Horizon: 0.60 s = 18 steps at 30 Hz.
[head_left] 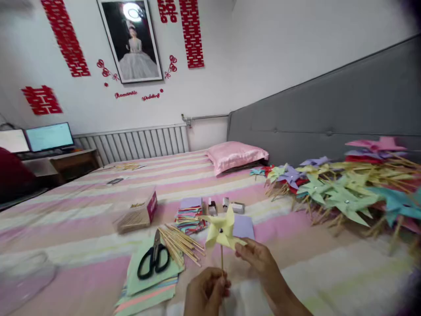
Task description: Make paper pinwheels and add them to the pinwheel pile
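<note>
A pale yellow paper pinwheel [226,237] with a dark pin at its centre stands upright on a thin wooden stick [222,258]. My left hand [206,290] is closed around the lower part of that stick. With thumb and fingers, my right hand [258,259] pinches the pinwheel's lower right blade. Behind the pinwheel lies a lilac paper square [244,226]. To the left, black-handled scissors [154,260] rest on a stack of coloured paper sheets [144,287], beside a fan of loose wooden sticks [182,241].
A striped bedspread [296,263] covers the bed. Many finished pinwheels [342,193] are heaped at the right by the grey headboard [315,101]. Farther back are a stack of small paper squares [190,214], small containers [237,207], a stick box [138,215] and a pink pillow [235,154].
</note>
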### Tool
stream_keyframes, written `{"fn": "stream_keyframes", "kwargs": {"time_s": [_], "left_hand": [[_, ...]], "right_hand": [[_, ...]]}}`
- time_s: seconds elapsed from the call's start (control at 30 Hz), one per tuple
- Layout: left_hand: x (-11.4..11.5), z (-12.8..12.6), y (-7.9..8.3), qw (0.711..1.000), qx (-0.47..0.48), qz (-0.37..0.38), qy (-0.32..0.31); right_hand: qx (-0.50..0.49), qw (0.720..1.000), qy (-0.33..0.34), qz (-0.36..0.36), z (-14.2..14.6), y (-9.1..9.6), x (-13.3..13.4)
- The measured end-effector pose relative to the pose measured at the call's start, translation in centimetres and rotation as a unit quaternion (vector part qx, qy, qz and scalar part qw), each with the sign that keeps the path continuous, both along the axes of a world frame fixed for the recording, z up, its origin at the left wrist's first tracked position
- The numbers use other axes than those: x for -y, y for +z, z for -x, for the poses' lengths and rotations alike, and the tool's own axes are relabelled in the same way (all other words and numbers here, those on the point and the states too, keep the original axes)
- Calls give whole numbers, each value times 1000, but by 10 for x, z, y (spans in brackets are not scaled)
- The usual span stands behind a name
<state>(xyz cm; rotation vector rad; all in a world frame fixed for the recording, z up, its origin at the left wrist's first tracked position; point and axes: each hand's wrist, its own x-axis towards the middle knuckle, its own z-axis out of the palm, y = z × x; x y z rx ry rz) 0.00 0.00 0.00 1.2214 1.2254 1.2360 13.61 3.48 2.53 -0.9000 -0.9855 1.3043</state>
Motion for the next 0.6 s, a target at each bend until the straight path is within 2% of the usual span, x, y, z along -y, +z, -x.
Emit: {"fn": "stream_keyframes", "kwargs": {"time_s": [0.17,0.37,0.6], "left_hand": [[1,0,1,1000,1,7,-3],[0,1,1,1000,-15,5,-7],[0,1,0,999,-25,1,-28]], "right_hand": [[7,1000,-23,12,0,0,1],[-12,999,-13,28,-7,-6,-4],[-24,999,-39,2,-13,-17,-11]]}}
